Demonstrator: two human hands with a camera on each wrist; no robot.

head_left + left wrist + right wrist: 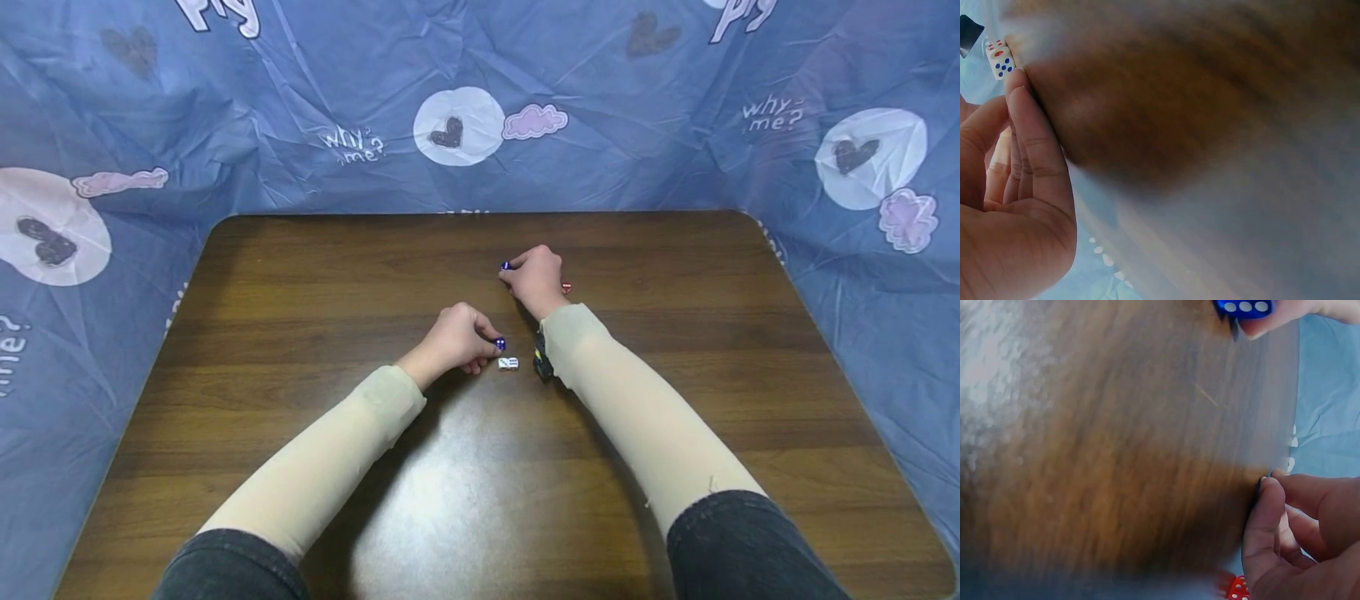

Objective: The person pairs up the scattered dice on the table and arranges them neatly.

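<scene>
My left hand [459, 335] pinches a blue die [500, 343] between thumb and forefinger, low over the middle of the table. That die, with white dots, also appears at the top of the right wrist view. Just below it, a pair of white dice [508, 363] lies side by side, with red and blue dots. Farther back, my right hand [540, 275] holds a second blue die [506, 266] at its fingertips. A red die [566, 287] lies beside my right wrist, partly covered by the hand.
The brown wooden table [300, 275] has rounded back corners. A blue printed cloth [600, 167] hangs behind it and along both sides. A dark wrist device [542, 358] under my right sleeve sits close to the white dice.
</scene>
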